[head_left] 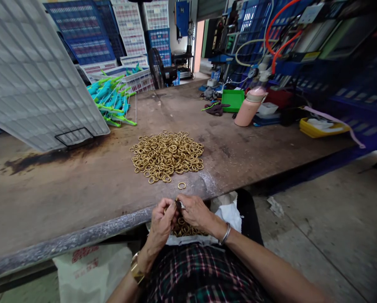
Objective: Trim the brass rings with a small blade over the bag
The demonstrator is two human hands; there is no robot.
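My left hand and my right hand meet over my lap, just off the table's front edge. The left one is closed, with a bit of a brass-coloured ring showing at its fingers. Closed too, my right hand grips a small dark tool; the fingers hide most of it, so its kind is unclear. Below them, more rings lie on white cloth in my lap. On the table is a large heap of brass-coloured rings. One single ring lies apart, nearer to me.
A large white plastic crate leans at the left, beside turquoise and green plastic pieces. Across the table stand a pink bottle, a green tray and a yellow tray. A white bag hangs below the front edge.
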